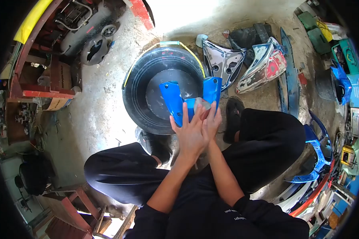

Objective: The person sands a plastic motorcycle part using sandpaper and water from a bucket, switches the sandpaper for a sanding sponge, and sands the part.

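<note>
A glossy blue U-shaped plastic panel [172,102], like a motorcycle fairing part with small holes near its ends, is held over the near side of a black bucket [136,109]. My left hand [190,137] grips its near left part, fingers spread along the surface. Against it, my right hand [212,124] closes on the panel's right side, overlapping the left hand. A small pale, partly reddish patch or piece [202,104] shows by the fingertips; I cannot make out what it is. The palms and the panel's underside are hidden.
Worn, partly sanded fairing panels [224,59] and a red-white one [263,67] lie right of the bucket. More blue body parts [318,155] lie at right. A red-framed shelf [48,93] stands left. My feet flank the bucket's near side.
</note>
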Action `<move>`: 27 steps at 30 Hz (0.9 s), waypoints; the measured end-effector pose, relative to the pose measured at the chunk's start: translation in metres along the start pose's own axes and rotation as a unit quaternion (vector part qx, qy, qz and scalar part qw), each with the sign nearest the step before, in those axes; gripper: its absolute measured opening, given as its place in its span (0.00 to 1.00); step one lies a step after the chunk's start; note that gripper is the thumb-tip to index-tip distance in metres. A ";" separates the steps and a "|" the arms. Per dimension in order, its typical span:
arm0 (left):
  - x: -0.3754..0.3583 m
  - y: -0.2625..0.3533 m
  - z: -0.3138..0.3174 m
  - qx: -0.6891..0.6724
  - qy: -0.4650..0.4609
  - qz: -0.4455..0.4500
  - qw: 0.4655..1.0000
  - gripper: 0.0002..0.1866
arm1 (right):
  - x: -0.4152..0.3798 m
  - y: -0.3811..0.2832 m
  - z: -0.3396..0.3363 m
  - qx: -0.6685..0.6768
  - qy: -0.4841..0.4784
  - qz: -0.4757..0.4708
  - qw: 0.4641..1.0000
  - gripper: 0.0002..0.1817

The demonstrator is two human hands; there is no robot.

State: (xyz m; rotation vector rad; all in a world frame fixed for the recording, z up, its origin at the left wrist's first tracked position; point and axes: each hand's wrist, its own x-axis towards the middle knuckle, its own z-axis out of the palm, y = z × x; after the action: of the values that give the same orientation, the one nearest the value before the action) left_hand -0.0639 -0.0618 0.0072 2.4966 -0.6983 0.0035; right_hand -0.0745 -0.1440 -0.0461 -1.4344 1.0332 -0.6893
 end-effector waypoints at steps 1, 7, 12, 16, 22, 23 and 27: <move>0.000 -0.002 -0.001 0.016 0.017 -0.016 1.000 0.19 | -0.002 -0.007 0.002 0.001 -0.006 0.000 1.000 0.27; -0.002 -0.013 -0.006 -0.036 0.092 0.003 0.995 0.15 | -0.002 -0.004 0.003 0.023 -0.006 0.025 0.999 0.27; -0.005 -0.023 -0.014 0.025 0.162 -0.006 0.987 0.22 | -0.003 -0.007 0.002 -0.017 0.005 0.017 1.000 0.27; -0.009 -0.022 -0.010 0.052 0.097 -0.041 0.993 0.25 | -0.005 -0.016 0.008 -0.012 0.015 0.021 1.000 0.27; 0.001 -0.016 -0.009 0.045 0.064 -0.073 0.994 0.27 | -0.004 -0.008 0.006 -0.019 0.019 0.047 0.999 0.29; 0.006 -0.017 -0.010 0.044 0.065 -0.075 0.994 0.27 | -0.005 -0.006 0.005 -0.020 0.018 0.046 0.999 0.29; 0.015 -0.022 -0.015 0.008 0.066 -0.101 0.993 0.29 | -0.008 -0.016 0.007 -0.013 0.027 0.042 0.999 0.30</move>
State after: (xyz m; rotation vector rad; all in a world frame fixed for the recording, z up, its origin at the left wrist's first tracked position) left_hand -0.0379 -0.0460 0.0106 2.5436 -0.3904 0.0996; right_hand -0.0690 -0.1350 -0.0304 -1.3927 1.1425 -0.6590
